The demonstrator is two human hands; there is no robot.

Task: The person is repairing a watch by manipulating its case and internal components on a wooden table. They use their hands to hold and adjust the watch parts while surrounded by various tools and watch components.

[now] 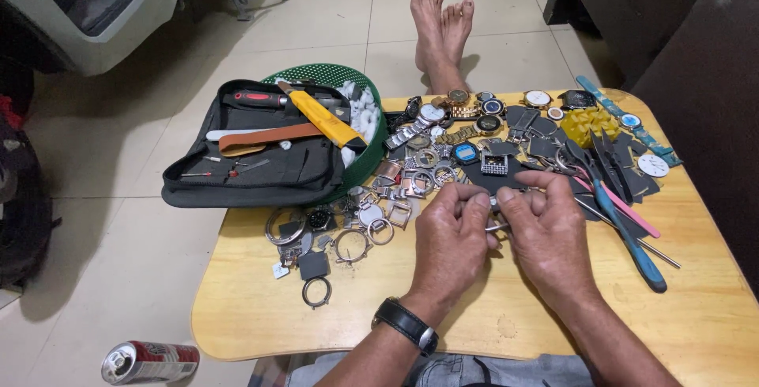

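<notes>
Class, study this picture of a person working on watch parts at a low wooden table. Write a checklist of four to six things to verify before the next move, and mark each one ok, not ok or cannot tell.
1. Both hands on the part: left hand and right hand meet at a small metal piece. Ok.
2. What kind of part the piece is: mostly hidden by fingers. Cannot tell.
3. Pliers within reach, right of the right hand. Ok.
4. Tool pouch open, tools showing. Ok.
5. Loose cases and rings sorted: scattered in a heap. Not ok.
6. Table space in front of the hands: bare wood. Ok.
</notes>
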